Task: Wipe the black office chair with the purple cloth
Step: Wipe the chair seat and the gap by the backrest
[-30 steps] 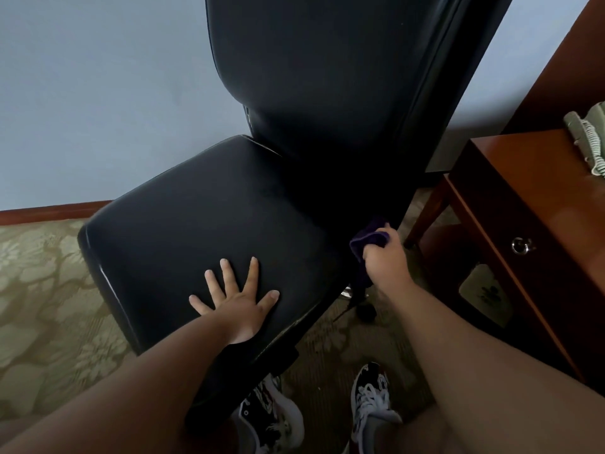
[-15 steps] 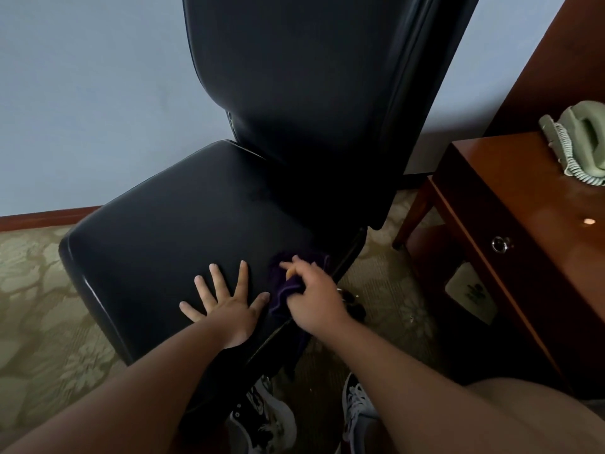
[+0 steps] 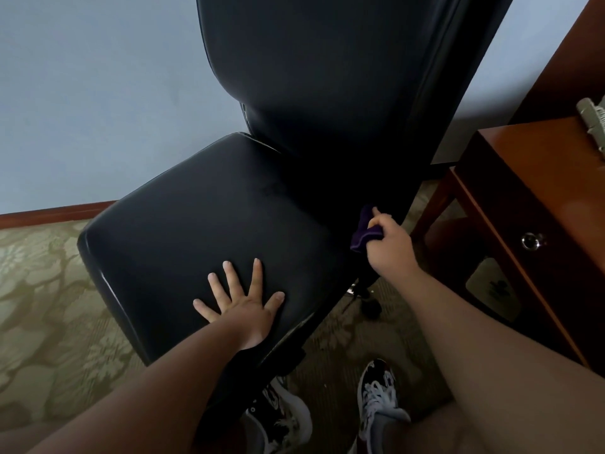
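The black office chair [image 3: 203, 224] fills the middle of the view, its glossy seat toward me and its tall backrest rising behind. My left hand [image 3: 240, 306] lies flat on the front part of the seat with fingers spread. My right hand [image 3: 388, 244] grips the bunched purple cloth [image 3: 365, 232] against the seat's right edge, near where the seat meets the backrest. Most of the cloth is hidden under my fingers.
A wooden desk [image 3: 537, 198] with a drawer knob [image 3: 532, 240] stands close on the right, a pale telephone [image 3: 594, 116] at its far edge. My shoes [image 3: 376, 398] are on patterned carpet [image 3: 42, 306] below the chair. A pale wall lies behind.
My right hand has slid the cloth from the seat's front, beside my left hand, back along the right edge toward the backrest. My left hand has stayed flat on the seat.
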`<state>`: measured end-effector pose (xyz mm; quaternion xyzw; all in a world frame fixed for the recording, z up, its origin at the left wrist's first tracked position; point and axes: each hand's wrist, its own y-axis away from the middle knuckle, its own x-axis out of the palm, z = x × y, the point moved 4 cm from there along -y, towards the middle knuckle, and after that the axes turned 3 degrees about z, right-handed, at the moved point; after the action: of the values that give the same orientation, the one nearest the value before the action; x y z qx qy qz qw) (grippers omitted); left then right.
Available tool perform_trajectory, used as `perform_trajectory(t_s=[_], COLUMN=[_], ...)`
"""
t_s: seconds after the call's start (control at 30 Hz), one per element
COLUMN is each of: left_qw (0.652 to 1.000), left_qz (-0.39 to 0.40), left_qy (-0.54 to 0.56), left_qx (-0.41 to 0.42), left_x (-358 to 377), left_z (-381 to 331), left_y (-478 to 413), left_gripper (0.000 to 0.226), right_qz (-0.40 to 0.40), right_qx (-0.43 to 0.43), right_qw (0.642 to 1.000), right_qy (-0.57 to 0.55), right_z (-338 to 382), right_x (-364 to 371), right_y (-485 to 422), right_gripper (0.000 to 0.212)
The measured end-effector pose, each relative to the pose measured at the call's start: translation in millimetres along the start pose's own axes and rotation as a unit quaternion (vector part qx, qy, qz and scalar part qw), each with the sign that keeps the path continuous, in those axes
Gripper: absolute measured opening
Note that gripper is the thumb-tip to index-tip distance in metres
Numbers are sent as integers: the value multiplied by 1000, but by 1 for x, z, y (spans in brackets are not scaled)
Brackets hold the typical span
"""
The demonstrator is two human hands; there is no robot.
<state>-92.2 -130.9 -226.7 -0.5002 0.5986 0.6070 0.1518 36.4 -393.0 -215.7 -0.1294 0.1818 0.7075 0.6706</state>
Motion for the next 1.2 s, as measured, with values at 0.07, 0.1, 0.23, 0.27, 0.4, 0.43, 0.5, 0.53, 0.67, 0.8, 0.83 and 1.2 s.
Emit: perform_trajectory(t_s=[0.07,0.1,0.23,0.27,0.4,0.43,0.5,0.53,0.67,0.8,0.83,1.2], left_qw=[1000,1000,999,999,999,999,999,999,1000,1000,1000,997], left_qz=[2,4,4,4,6,6,3,2,-1,0,-1,-40], left_qy=[-1,-4,-14,-13,-7,-7,-8,-8,-10,0,2,17], left_qx=[-7,-11,-28,-32,-40,-41,-41,-40,-29,-17,-17,-66], left_x=[0,-1,-5,-6,-7,-6,-5,-5,-5,-4,-4,7], left_z=[-4,-6,-17,-19,-26,-26,-27,-26,-19,-17,-18,-45], left_y=[1,2,9,11,14,14,14,14,12,11,12,1], left_gripper=[75,76,75,75,74,74,73,73,73,74,74,74], right_qz=[9,17,58,64,109,120,132,134,149,131,106,18], right_qx=[-21,-26,-30,-28,-16,-20,-41,-54,-96,-136,-132,-69], right_qw=[1000,999,997,997,993,991,990,989,983,978,981,991], right_qy=[8,9,-27,-36,-53,-50,-25,-6,45,90,94,116], right_z=[4,5,12,15,18,18,15,14,12,9,8,21], right_x=[9,13,40,47,71,76,85,87,81,64,58,51], right_y=[12,20,69,83,128,137,149,152,143,114,104,78], right_gripper=[44,44,43,43,43,44,48,51,64,53,49,34])
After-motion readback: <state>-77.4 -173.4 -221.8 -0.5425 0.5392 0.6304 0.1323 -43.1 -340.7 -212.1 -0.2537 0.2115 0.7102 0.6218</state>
